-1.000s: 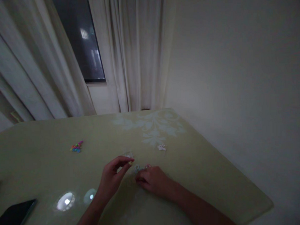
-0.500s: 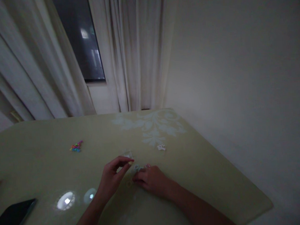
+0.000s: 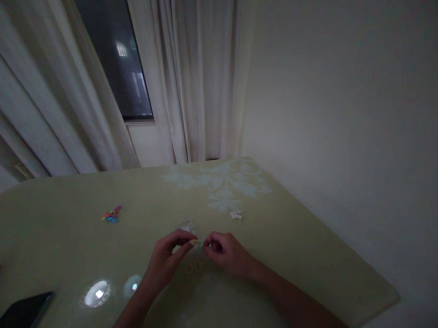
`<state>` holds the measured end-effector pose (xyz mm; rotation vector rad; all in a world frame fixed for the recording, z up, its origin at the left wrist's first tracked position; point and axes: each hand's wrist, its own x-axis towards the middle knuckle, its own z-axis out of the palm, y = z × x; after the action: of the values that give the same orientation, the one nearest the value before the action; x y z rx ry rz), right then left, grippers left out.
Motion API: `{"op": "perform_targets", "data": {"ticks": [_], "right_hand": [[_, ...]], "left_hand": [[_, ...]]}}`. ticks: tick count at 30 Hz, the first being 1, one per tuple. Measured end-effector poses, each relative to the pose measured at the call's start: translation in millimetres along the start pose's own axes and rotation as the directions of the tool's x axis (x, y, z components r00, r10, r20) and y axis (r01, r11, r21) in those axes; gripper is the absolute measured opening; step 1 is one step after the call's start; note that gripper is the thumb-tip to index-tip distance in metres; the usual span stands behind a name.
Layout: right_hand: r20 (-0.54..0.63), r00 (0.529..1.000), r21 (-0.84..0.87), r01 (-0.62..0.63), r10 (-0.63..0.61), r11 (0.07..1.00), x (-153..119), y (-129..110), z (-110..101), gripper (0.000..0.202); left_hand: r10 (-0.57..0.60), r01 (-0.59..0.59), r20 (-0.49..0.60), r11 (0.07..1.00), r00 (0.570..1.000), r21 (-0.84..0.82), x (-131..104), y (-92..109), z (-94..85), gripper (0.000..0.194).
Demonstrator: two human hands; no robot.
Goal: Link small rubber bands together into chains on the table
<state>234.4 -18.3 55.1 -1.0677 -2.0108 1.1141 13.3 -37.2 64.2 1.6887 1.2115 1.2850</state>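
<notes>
Between the thumb and fingers of my left hand is a small bunch of thin yellow bands. My right hand is closed in a pinch just to the right, its fingertips almost at the bands. What it pinches, if anything, is too small to make out. Pale small rings lie on the table below the hands. Behind my left hand is a clear plastic case, partly covered by its fingers. Something pale bluish shows between the two hands, too blurred to name.
A pile of small multicoloured pieces lies to the left on the glossy table. A small white cluster sits beyond my right hand. At the lower left rests a dark flat device. A wall borders the right side.
My right hand has lifted from the rings on the table and come up to the left hand's fingertips in a pinch. The left hand has shifted slightly right, still holding the yellow bands.
</notes>
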Motion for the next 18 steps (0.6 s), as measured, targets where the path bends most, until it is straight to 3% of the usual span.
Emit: {"op": "perform_targets", "data": {"ticks": [4,7,14,18], "right_hand": [[-0.051,0.998,0.213,-0.018,0.030,0.977,0.2,-5.3,-2.3,0.032],[-0.029,0.999,0.291,-0.007,0.016,0.957,-2.7,-10.6,-2.3,0.038],[-0.075,0.997,0.264,0.008,0.012,0.964,-5.1,-12.2,2.5,0.036],[-0.135,0.990,0.242,0.006,0.028,0.970,-4.8,-11.8,6.3,0.037]], "left_hand": [[-0.003,0.005,0.143,1.000,0.990,-0.014,-2.2,3.5,2.7,0.014],[-0.007,0.009,0.124,1.000,0.992,-0.016,-3.6,4.4,5.4,0.017],[0.048,-0.051,0.161,0.999,0.986,0.015,-4.2,0.3,3.8,0.017],[0.089,-0.089,0.087,0.996,0.992,-0.013,-5.8,1.6,7.2,0.018]]}}
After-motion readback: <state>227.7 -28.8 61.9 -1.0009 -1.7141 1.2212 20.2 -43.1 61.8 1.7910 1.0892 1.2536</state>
